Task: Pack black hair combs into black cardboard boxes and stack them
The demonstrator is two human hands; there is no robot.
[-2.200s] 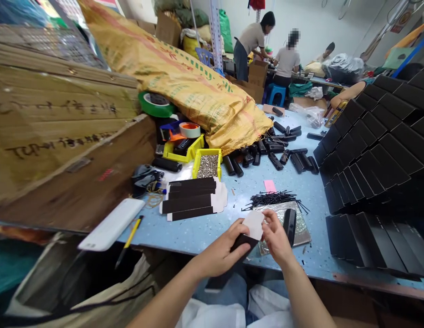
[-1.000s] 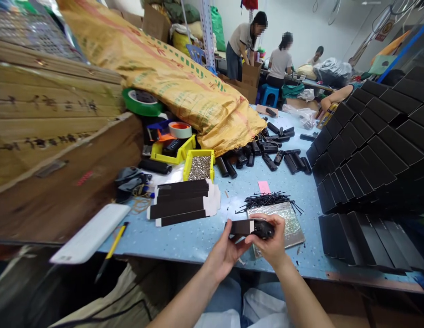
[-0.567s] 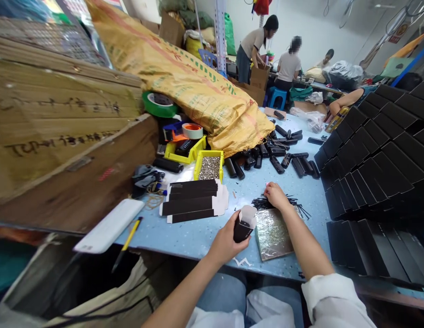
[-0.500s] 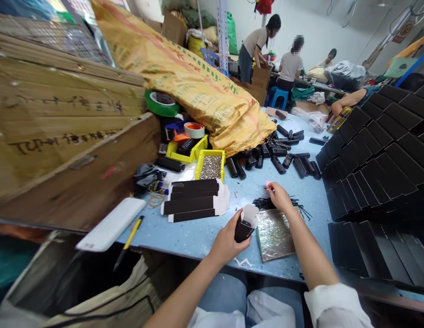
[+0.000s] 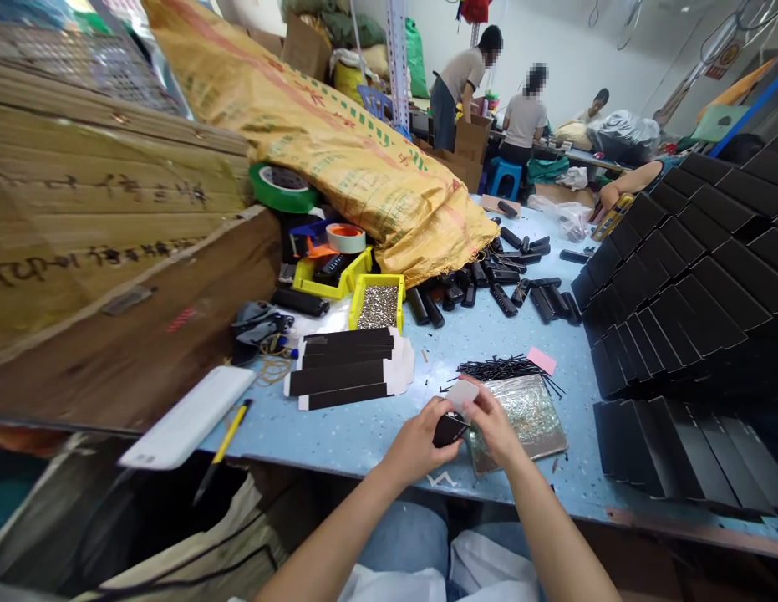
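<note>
Wrapped around a small black carton [image 5: 448,430] near the table's front edge, my left hand [image 5: 419,441] keeps its pale inner flap upward. The fingers of my right hand [image 5: 490,418] are closed on that white flap [image 5: 462,395] at the carton's top end. Under my right wrist lies a flat pad in shiny clear wrapping [image 5: 520,418]. Behind the pad is a heap of thin black strips [image 5: 498,368], with a pink slip of paper [image 5: 541,361] at its right end. Flattened black cartons [image 5: 342,368] are stacked to the left of my hands.
Black boxes [image 5: 689,276] are piled high on the right. Black handheld devices [image 5: 501,299] lie scattered behind the strips. A yellow bin of small metal parts [image 5: 377,306], a yellow sack [image 5: 338,150], a white power bank-like slab [image 5: 188,416] and a cutter knife [image 5: 222,447] sit leftward. Other people work farther back.
My right hand has left the pink slip, which now lies by the black strips, and has come back to the carton's flap. My left hand still holds the carton.
</note>
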